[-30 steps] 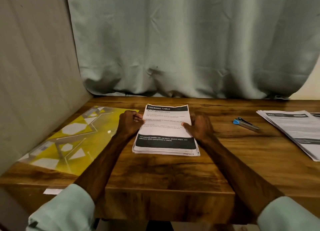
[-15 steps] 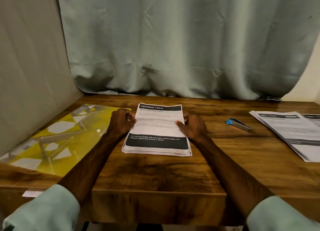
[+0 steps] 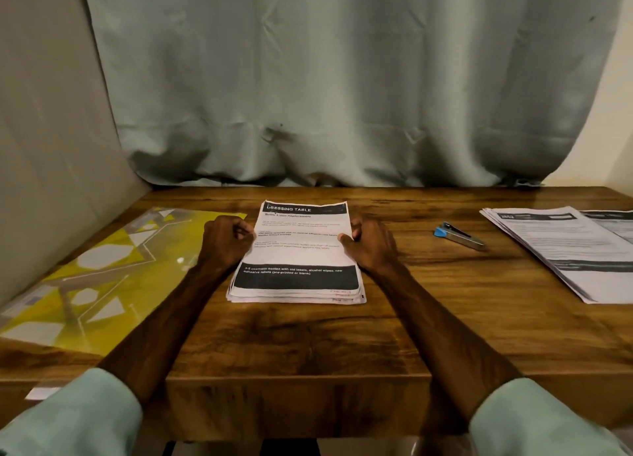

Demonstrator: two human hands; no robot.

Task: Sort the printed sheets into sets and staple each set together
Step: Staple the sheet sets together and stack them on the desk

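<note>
Fingers (image 3: 245,231) of your left hand (image 3: 224,245) are curled against the left edge of the stack (image 3: 296,253) of printed sheets. Your right hand (image 3: 371,248) grips the opposite edge, thumb pressed on the top sheet. Both are clamped on paper, not spread apart. The stack lies flat at the centre of the surface (image 3: 308,335), its near edges unevenly fanned. The stapler (image 3: 459,235) lies to your right, well apart from either hand, and a second pile (image 3: 561,250) sits beyond it at the right edge.

Assessment: you are at the sorting step, squaring or readying the stack; no stapling appears begun. Your next move calls for lifting the top sheets cleanly, without dragging those beneath, and laying each set apart.
</note>
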